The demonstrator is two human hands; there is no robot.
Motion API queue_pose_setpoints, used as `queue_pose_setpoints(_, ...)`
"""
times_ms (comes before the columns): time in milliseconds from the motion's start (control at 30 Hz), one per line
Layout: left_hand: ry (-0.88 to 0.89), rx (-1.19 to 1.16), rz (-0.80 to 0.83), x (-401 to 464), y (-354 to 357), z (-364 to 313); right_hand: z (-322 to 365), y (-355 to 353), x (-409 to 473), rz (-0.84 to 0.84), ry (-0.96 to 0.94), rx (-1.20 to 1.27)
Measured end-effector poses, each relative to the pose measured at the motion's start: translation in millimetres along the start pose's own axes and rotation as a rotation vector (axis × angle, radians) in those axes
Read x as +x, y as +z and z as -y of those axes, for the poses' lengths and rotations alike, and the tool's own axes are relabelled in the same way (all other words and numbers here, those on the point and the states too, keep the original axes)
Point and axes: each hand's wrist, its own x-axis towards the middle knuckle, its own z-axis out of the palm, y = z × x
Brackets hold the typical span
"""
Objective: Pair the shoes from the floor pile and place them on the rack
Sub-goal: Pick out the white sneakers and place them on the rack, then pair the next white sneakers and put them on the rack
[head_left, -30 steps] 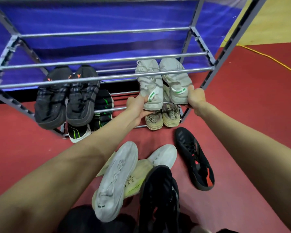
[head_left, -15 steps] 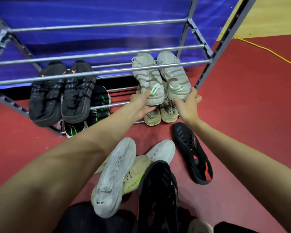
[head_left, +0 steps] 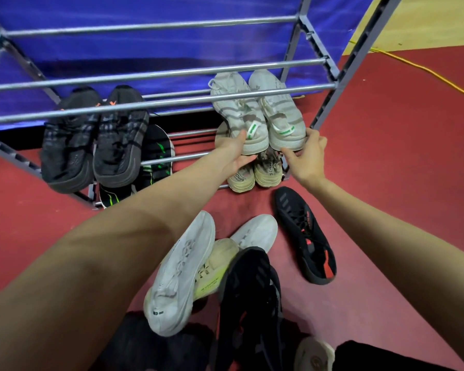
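Observation:
Two white shoes with green tags, the left white shoe (head_left: 239, 111) and the right white shoe (head_left: 281, 111), rest side by side on the middle shelf of the grey metal rack (head_left: 156, 101), at its right end. My left hand (head_left: 232, 155) cups the heel of the left one, thumb on top and fingers under the sole. Around the heel of the right one, my right hand (head_left: 310, 156) has its fingers spread. On the red floor lies a pile: a white shoe sole-up (head_left: 180, 269), another white shoe (head_left: 255, 231), a beige shoe (head_left: 216, 263) and a black shoe (head_left: 249, 303).
A black pair with orange marks (head_left: 97, 140) sits at the shelf's left. The bottom shelf holds black-and-green shoes (head_left: 156, 156) and a beige pair (head_left: 255, 175). A black-and-red shoe (head_left: 306, 236) lies alone to the right. A yellow cable (head_left: 426, 70) crosses the floor.
Both hands have loosened from closed fists on the heels to spread fingers. The white pair has settled deeper on the shelf, heels at its front bar.

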Motion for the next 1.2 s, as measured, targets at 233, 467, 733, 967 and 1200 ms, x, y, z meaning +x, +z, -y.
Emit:
queue_pose_setpoints(233, 0.015, 0.229, 0.010, -8.1, -15.2, 5.9, 7.2, -13.4, 2.4, 0.075, 0.022, -0.125)
queue_pose_setpoints(467, 0.295, 0.657, -0.036, -46.4, -64.0, 22.7, 16.6, 3.3, -54.5, 0.206, 0.176, -0.218)
queue_pose_setpoints(733, 0.194, 0.713, -0.117, -116.6, -172.7, 65.6, 2.4, 29.5, -175.8, 0.456, 0.265, -0.225)
queue_pose_setpoints(967, 0.057, 0.661, -0.262, -140.8, -242.7, 110.9, -16.6, 33.7, -254.4, 0.403, 0.477, -0.159)
queue_pose_setpoints(1200, -0.041, 1.067, -0.213, -158.8, -239.4, 149.4, -29.5, 46.1, -304.2, 0.445, 0.746, -0.140)
